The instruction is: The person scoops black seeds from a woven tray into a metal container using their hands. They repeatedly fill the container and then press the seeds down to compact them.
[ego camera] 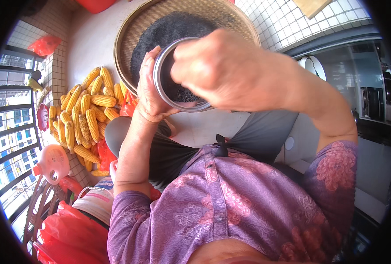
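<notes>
My left hand grips the side of a round container with a silver rim, its mouth tilted towards me. Small black seeds show inside it. Curled into a fist, my right hand is over the container's mouth. Its fingertips are out of sight, so whether it holds anything cannot be seen. Beyond both hands a round woven bamboo tray rests on the floor. A wide layer of black seeds covers much of its weave.
Corn cobs lie heaped on the left beside red plastic bags. A pink plastic jug, a white bucket and a barred window are further left. Glass doors stand on the right.
</notes>
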### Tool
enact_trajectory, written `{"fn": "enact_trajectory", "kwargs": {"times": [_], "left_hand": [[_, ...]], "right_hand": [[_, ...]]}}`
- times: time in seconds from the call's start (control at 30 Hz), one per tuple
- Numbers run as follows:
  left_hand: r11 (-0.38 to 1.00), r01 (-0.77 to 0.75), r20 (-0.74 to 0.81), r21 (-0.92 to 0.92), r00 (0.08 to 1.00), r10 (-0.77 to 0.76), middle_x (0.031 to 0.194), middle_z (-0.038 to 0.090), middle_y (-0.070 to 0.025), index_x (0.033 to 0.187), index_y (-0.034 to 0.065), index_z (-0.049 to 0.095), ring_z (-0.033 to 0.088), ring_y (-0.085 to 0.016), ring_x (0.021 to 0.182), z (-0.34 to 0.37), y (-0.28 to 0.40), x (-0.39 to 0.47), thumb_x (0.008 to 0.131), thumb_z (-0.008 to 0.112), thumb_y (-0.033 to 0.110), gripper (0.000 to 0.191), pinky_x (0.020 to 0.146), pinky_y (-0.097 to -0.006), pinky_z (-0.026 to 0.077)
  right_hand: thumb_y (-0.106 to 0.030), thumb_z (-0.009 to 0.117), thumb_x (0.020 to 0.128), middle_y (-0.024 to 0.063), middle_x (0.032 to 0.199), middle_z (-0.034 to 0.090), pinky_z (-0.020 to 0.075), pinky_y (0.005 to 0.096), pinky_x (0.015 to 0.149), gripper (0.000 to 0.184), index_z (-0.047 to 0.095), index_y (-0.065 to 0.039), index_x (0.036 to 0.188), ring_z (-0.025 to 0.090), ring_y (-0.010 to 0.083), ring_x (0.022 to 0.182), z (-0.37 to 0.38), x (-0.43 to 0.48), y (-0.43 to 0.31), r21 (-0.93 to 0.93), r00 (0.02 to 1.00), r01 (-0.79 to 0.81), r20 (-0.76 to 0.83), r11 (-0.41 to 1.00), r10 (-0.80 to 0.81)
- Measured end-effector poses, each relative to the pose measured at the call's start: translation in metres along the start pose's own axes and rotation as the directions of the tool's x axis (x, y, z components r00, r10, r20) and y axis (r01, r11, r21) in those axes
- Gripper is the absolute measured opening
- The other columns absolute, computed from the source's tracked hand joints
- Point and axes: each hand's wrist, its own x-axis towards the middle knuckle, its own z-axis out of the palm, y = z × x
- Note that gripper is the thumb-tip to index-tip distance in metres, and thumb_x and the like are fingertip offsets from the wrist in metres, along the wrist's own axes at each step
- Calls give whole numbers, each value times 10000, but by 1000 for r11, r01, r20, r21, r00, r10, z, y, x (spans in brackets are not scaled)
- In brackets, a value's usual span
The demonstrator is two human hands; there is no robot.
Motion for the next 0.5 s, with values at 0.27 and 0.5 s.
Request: {"fn": "enact_trajectory", "kwargs": {"times": [0.27, 0.5], "left_hand": [[996, -50, -133, -70, 990, 41, 1299, 606, -228, 1344, -32, 548, 538, -413, 1260, 2, 18, 11, 530, 955, 568, 1091, 1118, -522, 386], [992, -127, -74, -17, 989, 126, 1280, 607, -248, 1346, -27, 548, 526, -463, 1251, 2, 17, 11, 559, 944, 563, 1060, 1108, -566, 381]], "right_hand": [[-10, 608, 803, 183, 736, 637, 547, 436, 654, 69, 580, 4, 742, 667, 358, 702, -50, -21, 28, -415, 970, -242, -136, 877, 203], [-66, 668, 775, 159, 731, 697, 562, 445, 627, 89, 664, -22, 699, 695, 331, 689, -18, -14, -7, -100, 1000, 5, -19, 995, -7]]}}
